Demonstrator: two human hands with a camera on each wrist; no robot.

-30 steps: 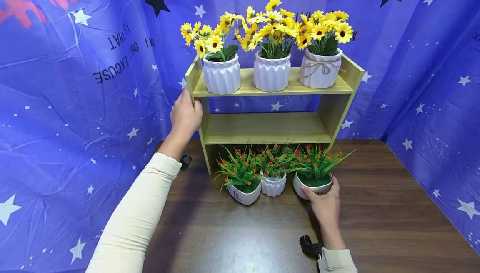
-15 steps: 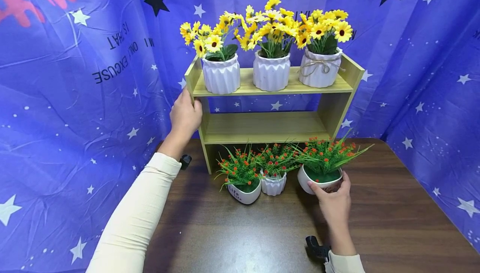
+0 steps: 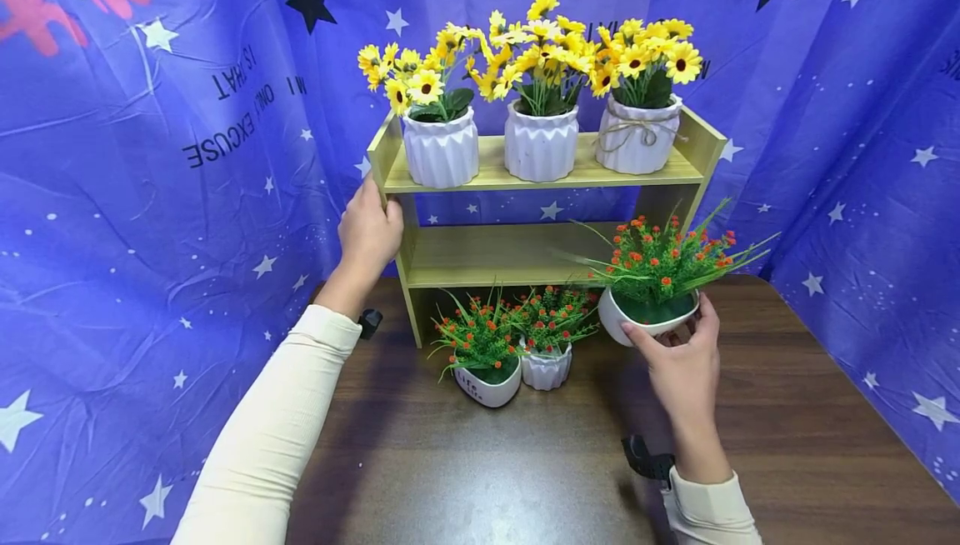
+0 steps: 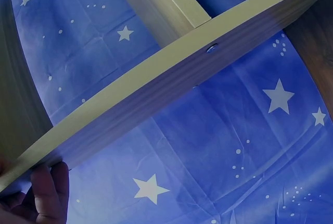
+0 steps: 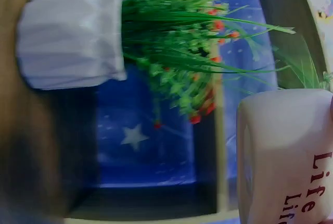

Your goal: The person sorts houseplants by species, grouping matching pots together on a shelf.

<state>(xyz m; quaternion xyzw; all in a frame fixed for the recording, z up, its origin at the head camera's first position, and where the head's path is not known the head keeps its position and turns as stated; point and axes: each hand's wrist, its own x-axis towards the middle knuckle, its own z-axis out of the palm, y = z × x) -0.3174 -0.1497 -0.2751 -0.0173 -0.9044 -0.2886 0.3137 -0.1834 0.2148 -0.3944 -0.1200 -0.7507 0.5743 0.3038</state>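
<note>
My left hand [image 3: 370, 232] grips the left side panel of the wooden shelf [image 3: 525, 255]; in the left wrist view its fingers curl round the panel edge [image 4: 125, 91]. My right hand [image 3: 686, 370] holds a white bowl-shaped pot [image 3: 613, 317] of red-flowered grass, raised off the table in front of the shelf's right side. The right wrist view shows that pot [image 5: 286, 151] with "Life" lettering at the right edge. Two red-flowered plants stand on the table before the shelf: a white bowl [image 3: 491, 391] and a ribbed white pot [image 3: 547, 368].
Three white pots of yellow flowers, left [image 3: 442, 149], middle [image 3: 542, 143] and right [image 3: 639, 138], stand on the top shelf. A blue star-patterned curtain [image 3: 150, 278] hangs behind and beside the brown table [image 3: 817, 420].
My right hand has lifted the bowl-shaped pot from the table, moving it up and slightly right. My left hand has kept its grip on the shelf.
</note>
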